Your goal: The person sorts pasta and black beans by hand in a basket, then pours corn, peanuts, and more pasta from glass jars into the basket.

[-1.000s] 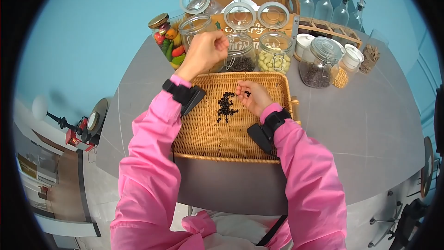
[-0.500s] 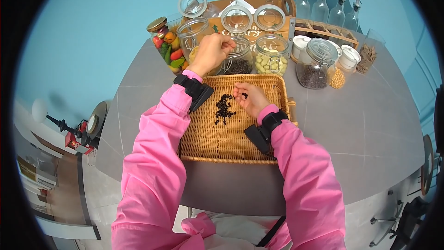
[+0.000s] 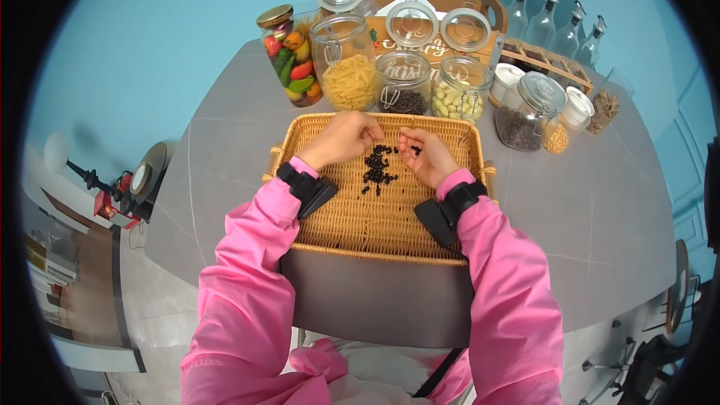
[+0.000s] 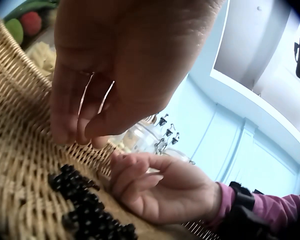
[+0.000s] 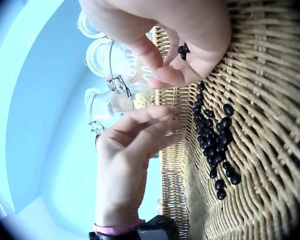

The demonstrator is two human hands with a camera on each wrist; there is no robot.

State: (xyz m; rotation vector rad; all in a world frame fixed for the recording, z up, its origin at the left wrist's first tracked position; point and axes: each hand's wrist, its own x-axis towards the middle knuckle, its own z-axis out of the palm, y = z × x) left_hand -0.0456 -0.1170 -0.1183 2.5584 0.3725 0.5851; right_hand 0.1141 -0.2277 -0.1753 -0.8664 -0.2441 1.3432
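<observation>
Black beans (image 3: 377,169) lie in a loose pile on the wicker basket's floor. My left hand (image 3: 343,140) is over the basket's back left part, fingers bent downward and relaxed, with nothing visible in them. In the left wrist view, this hand (image 4: 125,65) hangs above the pile (image 4: 90,207). To the right of the pile, my right hand (image 3: 429,157) is turned partly palm up, its curled fingers cradling a few black beans (image 3: 415,150). The right wrist view shows beans (image 5: 183,51) within this hand (image 5: 190,30), its thumb and finger close together.
Behind the wicker basket (image 3: 375,253) stand open glass jars of pasta (image 3: 349,82), dark beans (image 3: 405,100) and pale nuts (image 3: 456,102). A vegetable jar (image 3: 291,64) is at left; a closed jar (image 3: 525,116), white canisters (image 3: 577,107) and bottles (image 3: 541,28) are at right.
My left hand has come down from in front of the jars to just over the basket. The right hand stays beside the pile with beans in it. The head view has shifted slightly.
</observation>
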